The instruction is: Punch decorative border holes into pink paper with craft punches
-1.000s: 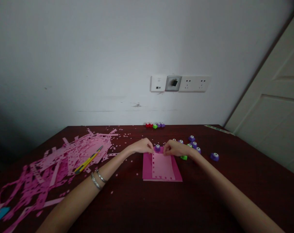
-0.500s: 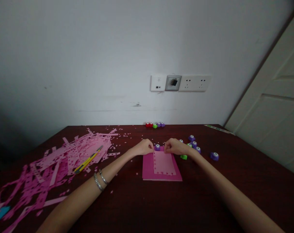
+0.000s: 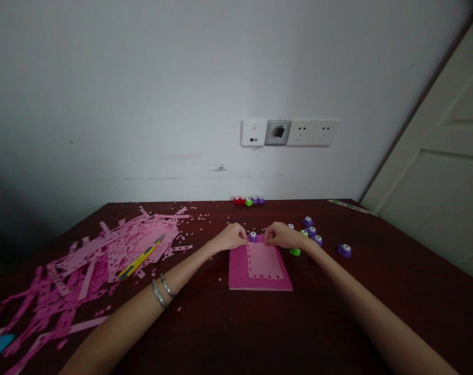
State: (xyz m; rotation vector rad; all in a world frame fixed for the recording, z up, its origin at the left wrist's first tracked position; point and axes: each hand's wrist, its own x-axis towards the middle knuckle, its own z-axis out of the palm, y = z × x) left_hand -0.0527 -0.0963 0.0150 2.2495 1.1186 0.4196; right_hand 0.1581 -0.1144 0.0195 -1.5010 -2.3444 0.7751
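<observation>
A light pink sheet [image 3: 264, 262] with small holes along its left and bottom edges lies over a darker magenta sheet [image 3: 238, 268]. My left hand [image 3: 233, 237] pinches the light sheet at its far left corner. At the far right part of that sheet, my right hand [image 3: 279, 236] is closed on its edge. Between the hands, just beyond the sheets, sits a purple punch [image 3: 252, 237]. The fingertips of both hands are partly hidden.
Left lies a heap of pink paper strips [image 3: 115, 250] with a yellow cutter [image 3: 141, 258] on it. Several purple and green punches [image 3: 312, 231] stand right of my right hand, one [image 3: 344, 250] farther right. More punches [image 3: 248, 201] line the wall.
The near edge of the light pink sheet has shifted slightly away from me. Both hands keep their places and their grip.
</observation>
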